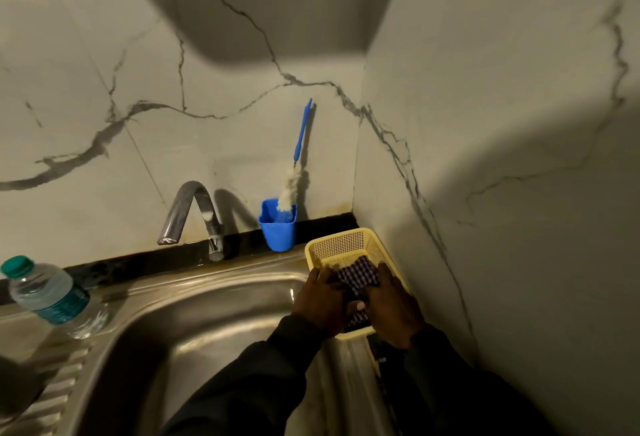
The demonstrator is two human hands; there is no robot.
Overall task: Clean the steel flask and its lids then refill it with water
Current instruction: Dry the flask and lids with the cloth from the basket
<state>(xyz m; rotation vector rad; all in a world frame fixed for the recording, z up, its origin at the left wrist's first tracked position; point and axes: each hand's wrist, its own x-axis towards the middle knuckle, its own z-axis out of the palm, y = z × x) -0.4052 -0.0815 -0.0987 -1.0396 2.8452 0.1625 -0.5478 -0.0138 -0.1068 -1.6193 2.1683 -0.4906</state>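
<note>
Both hands are over a yellow plastic basket (341, 245) at the sink's right rim. My left hand (320, 300) and my right hand (394, 304) press on a purple checked cloth (358, 274) lying in the basket, fingers curled around it. What lies under the cloth is hidden; no steel flask or lid is visible. A bottle brush (299, 155) with a blue handle stands in a blue cup (278, 231) against the back wall. The tap (194, 214) is off.
The steel sink basin (214, 328) fills the middle, with a ribbed drainboard at the left. A clear plastic water bottle (48, 293) with a green cap stands on the sink's left rim. Marble walls close the back and right side.
</note>
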